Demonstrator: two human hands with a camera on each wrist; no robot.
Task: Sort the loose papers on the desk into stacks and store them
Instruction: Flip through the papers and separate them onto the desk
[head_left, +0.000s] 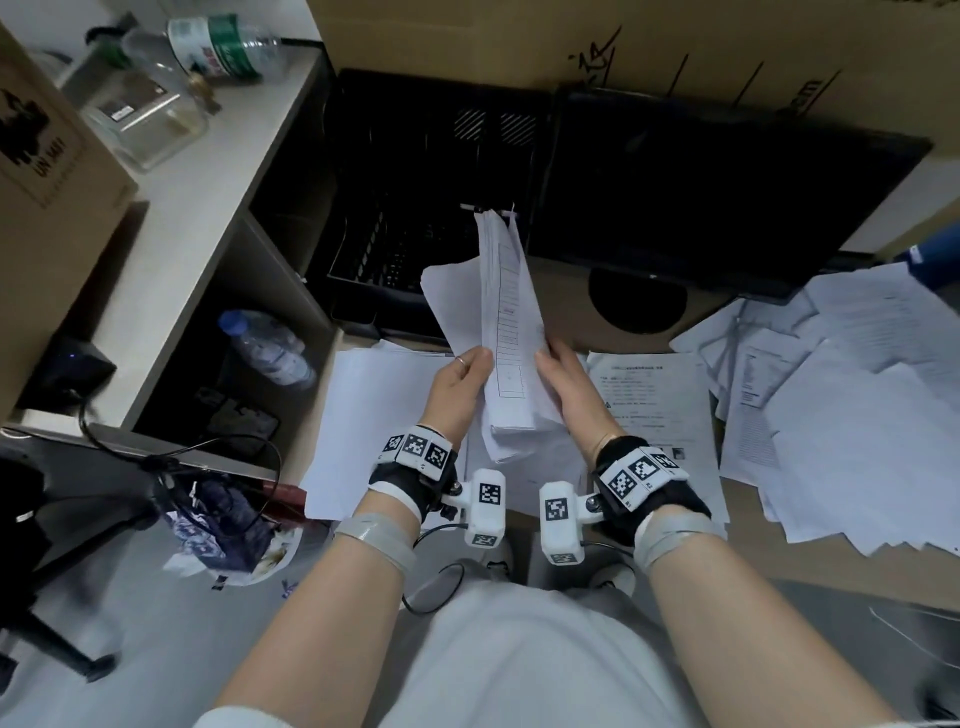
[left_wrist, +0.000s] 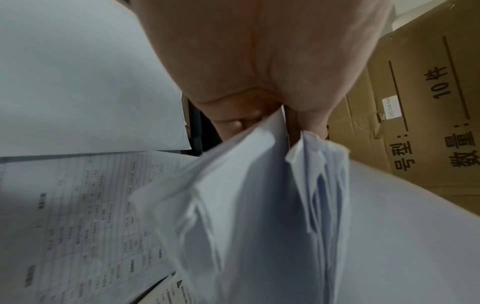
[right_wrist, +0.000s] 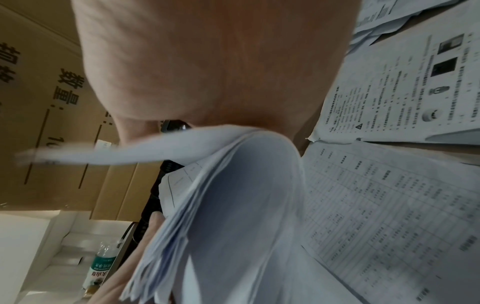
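I held the upright sheaf of white printed papers (head_left: 506, 332) between both grips, left hand (head_left: 460, 387) and right hand (head_left: 571, 387) clasping its lower edges above the table (head_left: 753, 551).

Head view dim, cool cast; black tray (head_left: 415, 208) and monitor (head_left: 727, 197) lose detail in shadow. Strong wide-angle bending at edges. Wrist views: palms fill top, soft and out of focus; held sheets (left_wrist: 246, 205) motion-blurred, esp. edges (right_wrist: 182, 236). No glare.
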